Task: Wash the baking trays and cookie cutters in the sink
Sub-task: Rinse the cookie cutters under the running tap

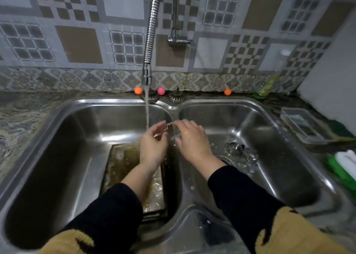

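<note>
A metal cookie cutter [172, 132] with a scalloped edge is held over the divider of the double sink [63, 119]. My left hand [153, 145] pinches its left side and my right hand [192, 140] grips its right side. Water [147, 111] runs from the flexible tap [147, 76] just left of the cutter. A dirty baking tray [123, 163] leans in the left basin under my left forearm. Several more metal cookie cutters [240, 155] lie in the right basin near the drain.
A clear plastic container [300, 124] sits on the counter right of the sink, with a green and white sponge [342, 165] in front of it. A green bottle [266, 86] stands at the back right. Small coloured balls [138, 90] line the wall.
</note>
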Motion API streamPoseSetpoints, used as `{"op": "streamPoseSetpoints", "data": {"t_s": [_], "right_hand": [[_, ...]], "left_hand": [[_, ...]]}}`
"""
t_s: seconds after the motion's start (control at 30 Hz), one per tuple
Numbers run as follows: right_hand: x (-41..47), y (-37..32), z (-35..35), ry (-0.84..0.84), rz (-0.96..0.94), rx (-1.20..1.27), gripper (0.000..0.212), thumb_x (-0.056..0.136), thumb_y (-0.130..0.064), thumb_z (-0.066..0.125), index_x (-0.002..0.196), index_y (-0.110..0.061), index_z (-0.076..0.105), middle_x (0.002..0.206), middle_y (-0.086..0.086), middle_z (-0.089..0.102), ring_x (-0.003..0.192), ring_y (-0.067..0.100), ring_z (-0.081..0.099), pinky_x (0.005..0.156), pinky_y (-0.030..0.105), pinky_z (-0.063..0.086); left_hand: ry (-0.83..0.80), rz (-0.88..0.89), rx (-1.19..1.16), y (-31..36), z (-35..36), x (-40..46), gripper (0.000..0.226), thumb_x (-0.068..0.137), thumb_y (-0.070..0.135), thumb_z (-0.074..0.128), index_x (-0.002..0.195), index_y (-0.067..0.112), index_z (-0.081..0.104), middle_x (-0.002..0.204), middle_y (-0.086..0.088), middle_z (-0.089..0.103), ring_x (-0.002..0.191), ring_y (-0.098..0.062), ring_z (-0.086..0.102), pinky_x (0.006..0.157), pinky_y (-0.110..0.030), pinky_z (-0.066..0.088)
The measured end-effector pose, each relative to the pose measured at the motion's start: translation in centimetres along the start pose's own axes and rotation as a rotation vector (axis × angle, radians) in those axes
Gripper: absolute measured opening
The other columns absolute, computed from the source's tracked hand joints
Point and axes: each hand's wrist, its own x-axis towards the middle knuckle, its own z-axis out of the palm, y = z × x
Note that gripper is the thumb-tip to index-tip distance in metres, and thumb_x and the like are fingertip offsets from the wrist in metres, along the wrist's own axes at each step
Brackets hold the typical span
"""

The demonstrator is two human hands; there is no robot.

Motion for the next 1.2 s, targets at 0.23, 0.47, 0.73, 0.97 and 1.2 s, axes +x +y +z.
{"op": "streamPoseSetpoints", "data": {"t_s": [0.23, 0.47, 0.73, 0.97, 1.2], "right_hand": [[-3.7, 10.6, -0.4, -0.219, 0.726, 0.295, 0.05, 0.083, -0.027, 0.073, 0.128, -0.018, 0.056, 0.12, 0.003, 0.065, 0.107, 0.02, 0.062, 0.091, 0.027, 0.049], [-7.3, 22.4, -0.7, -0.133, 1.097, 0.277, 0.028, 0.085, -0.022, 0.067, 0.109, -0.006, 0.066, 0.109, 0.011, 0.069, 0.103, 0.028, 0.064, 0.087, 0.032, 0.051], [-8.1, 26.5, 1.6, -0.119, 1.215, 0.279, 0.042, 0.089, -0.026, 0.06, 0.122, 0.001, 0.056, 0.125, 0.02, 0.06, 0.116, 0.034, 0.056, 0.092, 0.034, 0.044], [-8.0, 25.7, 0.1, -0.197, 1.121, 0.219, 0.053, 0.086, -0.024, 0.065, 0.134, -0.009, 0.048, 0.132, 0.015, 0.054, 0.119, 0.032, 0.054, 0.098, 0.035, 0.046], [-7.1, 19.0, -2.4, -0.274, 0.869, 0.254, 0.035, 0.087, -0.017, 0.063, 0.122, -0.023, 0.061, 0.121, 0.004, 0.062, 0.107, 0.022, 0.06, 0.093, 0.029, 0.048]], "left_hand": [[-0.449, 0.078, 0.882, -1.1, 5.4, -0.9, 0.066, 0.1, 0.045, 0.03, 0.153, 0.013, 0.008, 0.161, -0.003, 0.003, 0.148, -0.016, 0.001, 0.12, -0.042, 0.009], [-0.399, 0.108, 1.092, -2.3, 6.4, -2.2, 0.07, 0.098, 0.052, 0.018, 0.152, 0.015, -0.007, 0.158, 0.003, -0.02, 0.144, -0.009, -0.02, 0.12, -0.04, -0.002], [-0.376, 0.129, 1.094, -2.2, 6.5, -1.8, 0.067, 0.098, 0.047, 0.021, 0.153, 0.015, -0.003, 0.159, 0.005, -0.015, 0.144, -0.007, -0.018, 0.12, -0.04, -0.002], [-0.383, 0.131, 1.117, -2.2, 6.7, -1.5, 0.067, 0.099, 0.047, 0.02, 0.153, 0.015, -0.003, 0.159, 0.003, -0.015, 0.145, -0.009, -0.017, 0.12, -0.04, -0.001], [-0.479, 0.129, 1.19, -1.6, 6.4, -1.4, 0.075, 0.096, 0.054, 0.022, 0.152, 0.012, -0.006, 0.159, -0.001, -0.017, 0.145, -0.014, -0.018, 0.12, -0.041, -0.002]]}}
